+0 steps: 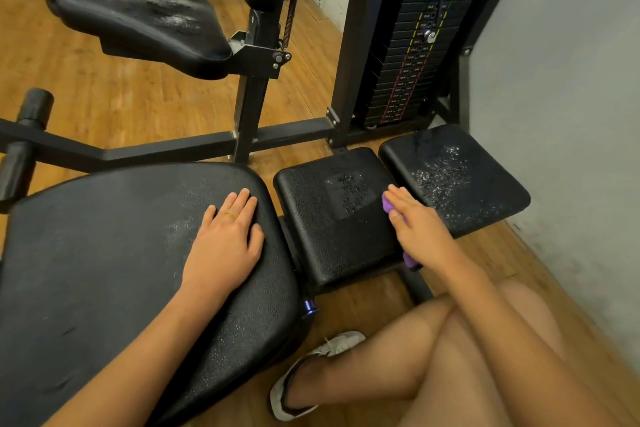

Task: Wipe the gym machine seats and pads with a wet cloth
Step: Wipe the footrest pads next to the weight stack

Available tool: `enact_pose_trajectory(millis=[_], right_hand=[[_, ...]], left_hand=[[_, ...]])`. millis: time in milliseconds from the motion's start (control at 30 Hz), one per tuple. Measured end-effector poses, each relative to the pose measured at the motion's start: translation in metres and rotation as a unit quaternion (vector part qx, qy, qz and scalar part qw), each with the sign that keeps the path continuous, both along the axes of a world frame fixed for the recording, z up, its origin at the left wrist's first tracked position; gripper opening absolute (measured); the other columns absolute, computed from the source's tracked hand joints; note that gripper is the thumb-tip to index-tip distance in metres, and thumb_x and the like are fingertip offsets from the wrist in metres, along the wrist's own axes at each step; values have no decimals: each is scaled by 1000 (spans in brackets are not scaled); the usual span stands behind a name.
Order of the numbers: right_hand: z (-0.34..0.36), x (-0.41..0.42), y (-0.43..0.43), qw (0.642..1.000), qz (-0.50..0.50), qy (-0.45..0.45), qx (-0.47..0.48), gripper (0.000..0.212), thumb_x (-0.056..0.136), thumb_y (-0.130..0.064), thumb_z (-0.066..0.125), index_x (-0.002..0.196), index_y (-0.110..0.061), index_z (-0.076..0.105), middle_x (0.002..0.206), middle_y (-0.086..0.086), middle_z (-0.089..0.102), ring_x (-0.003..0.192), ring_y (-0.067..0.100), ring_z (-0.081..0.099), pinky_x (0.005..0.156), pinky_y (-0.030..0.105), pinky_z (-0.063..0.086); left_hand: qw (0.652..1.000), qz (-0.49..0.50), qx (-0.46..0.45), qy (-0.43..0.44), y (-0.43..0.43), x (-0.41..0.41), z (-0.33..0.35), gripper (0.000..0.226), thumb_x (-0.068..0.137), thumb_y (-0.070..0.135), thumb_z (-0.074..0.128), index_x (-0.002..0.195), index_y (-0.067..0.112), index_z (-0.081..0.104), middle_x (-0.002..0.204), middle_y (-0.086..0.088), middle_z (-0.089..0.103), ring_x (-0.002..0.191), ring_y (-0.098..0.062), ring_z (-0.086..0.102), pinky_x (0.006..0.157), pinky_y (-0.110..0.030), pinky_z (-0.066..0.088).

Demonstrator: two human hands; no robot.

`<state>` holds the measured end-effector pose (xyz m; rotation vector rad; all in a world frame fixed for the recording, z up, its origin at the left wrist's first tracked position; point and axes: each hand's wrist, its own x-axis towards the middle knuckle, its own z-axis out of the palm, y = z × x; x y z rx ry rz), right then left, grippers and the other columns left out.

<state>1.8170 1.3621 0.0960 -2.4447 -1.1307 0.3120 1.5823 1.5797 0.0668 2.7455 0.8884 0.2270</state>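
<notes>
Rests the left hand [225,239] flat on the right part of the large seat pad [104,270], fingers straight and slightly spread, with nothing in its grasp. Wears a yellow ring [231,216] on one finger of it. Presses a purple cloth [387,205] down with the right hand [417,232], fingers straight and together, laid over the cloth rather than curled round it. Covers most of the cloth, leaving one purple bit beyond the fingertips and another at the heel of the hand. Works at the right edge of the middle pad [329,218], just beside the gap to the right pad [457,177], speckled with glistening flecks. Crouches on the wooden floor [104,107], one white shoe [311,374] below the pads. Faces a weight stack [415,45] by the grey wall [554,80].
</notes>
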Motion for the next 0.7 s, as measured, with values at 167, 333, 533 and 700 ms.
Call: enact_pose_trajectory(millis=[167,333,533,700], right_hand=[[-11,-23,-18,998,38,-51,-11,48,104,-14,41,152,-10,33,160,-3,23,145,3,8,115,15,1],[-14,-13,-2,995,67,-68,-23,48,104,-14,40,151,-9,33,159,-4,23,146,4,8,116,15,0],[-6,41,78,995,62,-43,-58,48,106,-16,34,154,-11,27,163,1,17,151,15,8,118,25,3],[2,33,58,993,99,-41,-58,51,106,-19,37,155,-14,25,163,-2,15,151,12,7,114,20,1]], left_hand=[[1000,0,2,-1,0,-1,-2,63,95,40,25,151,14,40,160,-4,32,149,-22,25,121,-46,19],[1000,6,3,0,5,2,-5,62,96,41,27,151,16,39,161,-2,31,150,-19,24,122,-45,18],[1000,5,2,4,3,4,-9,63,95,40,26,150,14,41,160,-4,33,149,-21,26,121,-46,20],[1000,-3,9,3,0,1,-2,65,95,41,22,151,13,39,160,-6,32,149,-22,26,121,-46,19]])
